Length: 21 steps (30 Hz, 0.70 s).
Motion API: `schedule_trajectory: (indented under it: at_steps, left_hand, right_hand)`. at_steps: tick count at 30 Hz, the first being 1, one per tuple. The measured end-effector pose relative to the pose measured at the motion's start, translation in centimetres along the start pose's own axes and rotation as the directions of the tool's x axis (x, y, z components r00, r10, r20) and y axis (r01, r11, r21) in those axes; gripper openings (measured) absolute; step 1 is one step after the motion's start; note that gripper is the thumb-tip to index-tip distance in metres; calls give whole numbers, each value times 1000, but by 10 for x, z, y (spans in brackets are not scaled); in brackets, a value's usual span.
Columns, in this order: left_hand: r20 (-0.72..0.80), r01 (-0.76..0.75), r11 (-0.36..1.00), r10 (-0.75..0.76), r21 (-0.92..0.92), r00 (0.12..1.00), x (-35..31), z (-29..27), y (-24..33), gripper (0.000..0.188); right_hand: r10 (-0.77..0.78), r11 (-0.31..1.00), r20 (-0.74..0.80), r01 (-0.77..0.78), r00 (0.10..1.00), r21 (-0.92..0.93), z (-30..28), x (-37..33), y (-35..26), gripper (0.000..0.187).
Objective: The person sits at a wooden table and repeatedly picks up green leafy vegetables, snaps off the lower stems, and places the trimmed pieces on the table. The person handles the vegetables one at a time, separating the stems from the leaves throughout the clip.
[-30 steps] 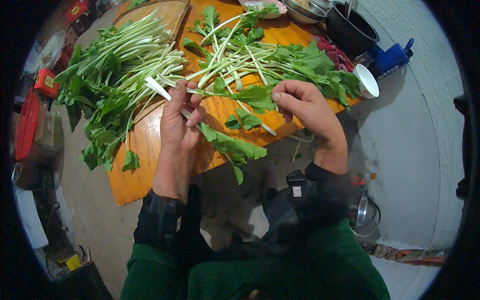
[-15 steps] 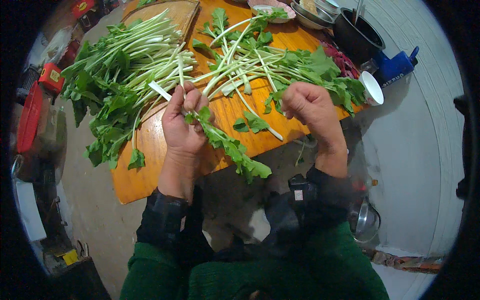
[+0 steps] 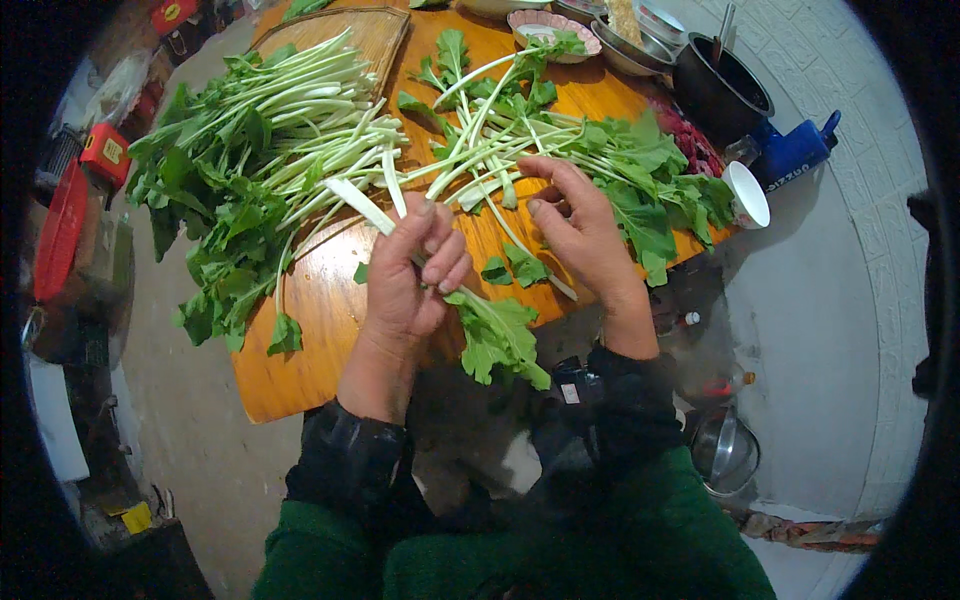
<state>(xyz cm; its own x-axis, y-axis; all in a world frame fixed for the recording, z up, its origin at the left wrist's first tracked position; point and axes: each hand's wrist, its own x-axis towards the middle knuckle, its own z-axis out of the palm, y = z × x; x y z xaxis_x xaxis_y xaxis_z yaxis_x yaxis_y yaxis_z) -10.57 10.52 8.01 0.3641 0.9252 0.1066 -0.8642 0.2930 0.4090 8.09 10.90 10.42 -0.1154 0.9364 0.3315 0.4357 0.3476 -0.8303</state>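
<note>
My left hand [image 3: 408,275] is closed round leafy green stalks, their pale cut ends [image 3: 358,204] sticking up past the thumb and a lobed leaf [image 3: 500,335] hanging below the fist. Holding nothing, my right hand [image 3: 585,235] hovers over the table edge with thumb and fingers apart, close to the loose greens. A thick heap of long-stemmed greens [image 3: 300,115] lies at the left, stalks pointing right. A looser, crisscrossed spread of stalks [image 3: 480,150] covers the middle, its leaves reaching right. A single stalk with a small leaf [image 3: 528,262] rests near the front edge.
The orange wooden table [image 3: 275,375] bears a woven tray [image 3: 345,30] at the back. Stacked metal bowls [image 3: 635,55], a pink-rimmed dish [image 3: 553,35], a black pot [image 3: 725,85], a blue mug [image 3: 795,145] and a tipped white bowl [image 3: 746,195] line the right side.
My right hand has opened from a curled fist and moved left and slightly down. My left hand has shifted right and turned, still gripping the greens.
</note>
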Motion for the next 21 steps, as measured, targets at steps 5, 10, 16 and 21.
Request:
schedule_trajectory:
  at_steps: [5,10,16,21]
  left_hand:
    - [-4,166,986,-166,-8,986,0,4,-9,27]
    - [-30,215,976,-215,23,976,-1,5,-12,29]
    - [-83,164,981,-156,102,984,-1,7,-13,29]
    - [-95,56,990,-44,127,994,-1,9,-13,36]
  right_hand:
    - [-199,952,-51,181,979,-248,13,12,20,49]
    - [-240,914,-76,199,968,-354,24,19,35,39]
    - [-346,913,-296,247,890,-326,22,22,15,15]
    - [-391,874,-170,308,904,-375,8,9,-26,16]
